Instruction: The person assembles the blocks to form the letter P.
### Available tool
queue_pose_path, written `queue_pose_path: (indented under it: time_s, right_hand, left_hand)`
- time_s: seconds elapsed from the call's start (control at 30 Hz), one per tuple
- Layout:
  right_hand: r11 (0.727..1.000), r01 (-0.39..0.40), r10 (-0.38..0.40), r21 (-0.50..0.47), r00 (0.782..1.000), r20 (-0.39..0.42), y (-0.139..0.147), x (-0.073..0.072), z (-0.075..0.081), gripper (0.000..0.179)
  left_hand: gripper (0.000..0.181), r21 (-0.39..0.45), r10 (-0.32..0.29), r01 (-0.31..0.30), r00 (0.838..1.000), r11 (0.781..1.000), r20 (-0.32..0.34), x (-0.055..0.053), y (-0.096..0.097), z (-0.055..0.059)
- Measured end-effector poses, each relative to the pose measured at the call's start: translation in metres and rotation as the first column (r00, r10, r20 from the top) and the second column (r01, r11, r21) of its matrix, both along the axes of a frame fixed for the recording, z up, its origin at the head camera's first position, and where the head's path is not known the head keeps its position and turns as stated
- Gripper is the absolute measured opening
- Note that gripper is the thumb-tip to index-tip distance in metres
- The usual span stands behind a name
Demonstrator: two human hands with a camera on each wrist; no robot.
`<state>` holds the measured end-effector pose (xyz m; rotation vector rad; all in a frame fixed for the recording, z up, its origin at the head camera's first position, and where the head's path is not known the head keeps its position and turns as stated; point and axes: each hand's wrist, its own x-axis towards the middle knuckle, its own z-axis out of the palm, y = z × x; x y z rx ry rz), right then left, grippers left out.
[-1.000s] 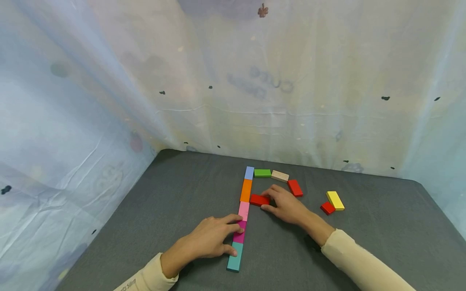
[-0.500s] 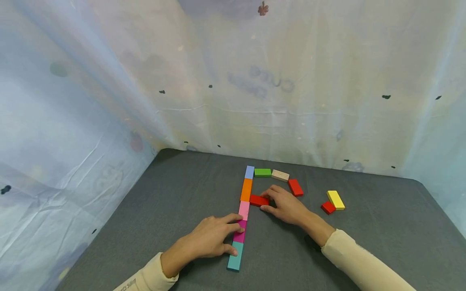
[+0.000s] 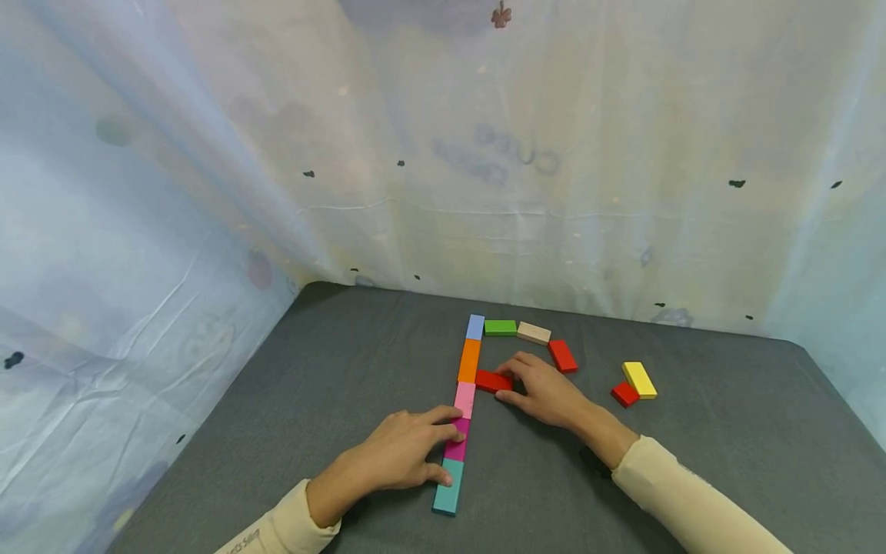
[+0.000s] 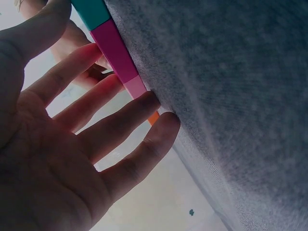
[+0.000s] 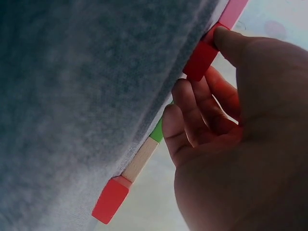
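Note:
A straight row of flat blocks runs away from me: a teal block (image 3: 448, 488), a magenta block (image 3: 455, 448), a pink block (image 3: 464, 400), an orange block (image 3: 468, 360) and a blue block (image 3: 474, 327). My left hand (image 3: 398, 452) rests its spread fingertips on the near part of this row, thumb on the teal block. My right hand (image 3: 543, 390) pinches a red block (image 3: 490, 381) between thumb and fingers; its far end meets the row by the orange and pink blocks. In the right wrist view, the thumb presses one side of that red block (image 5: 201, 61).
From the blue block, a green block (image 3: 501, 328), a plain wooden block (image 3: 534, 332) and another red block (image 3: 563, 356) curve rightward. Farther right lie a yellow block (image 3: 639, 380) and a small red block (image 3: 625, 395). A pale curtain (image 3: 443, 246) hangs behind the grey table (image 3: 360, 354).

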<state>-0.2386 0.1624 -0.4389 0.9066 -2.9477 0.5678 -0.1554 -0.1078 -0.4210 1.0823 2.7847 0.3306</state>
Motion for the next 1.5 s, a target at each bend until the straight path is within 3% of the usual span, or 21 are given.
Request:
queue_pose_path:
  time_s: [0.7, 1.07, 1.5]
  right_hand:
    - [1.000, -0.020, 0.020, 0.005, 0.999, -0.050, 0.015, 0.004, 0.001, 0.047]
    - [0.998, 0.063, -0.062, 0.015, 0.997, -0.053, 0.064, 0.014, 0.000, 0.052]
    - [0.988, 0.150, -0.140, 0.039, 0.972, -0.188, 0.141, 0.032, 0.004, 0.047]
  left_hand:
    - [0.057, -0.016, 0.002, -0.002, 1.000, 1.000, 0.010, 0.000, 0.001, 0.002]
    - [0.057, -0.019, 0.015, -0.015, 1.000, 1.000, 0.010, 0.001, 0.001, 0.001]
    - [0.057, -0.018, 0.011, -0.010, 1.000, 1.000, 0.004, 0.000, 0.000, 0.001]
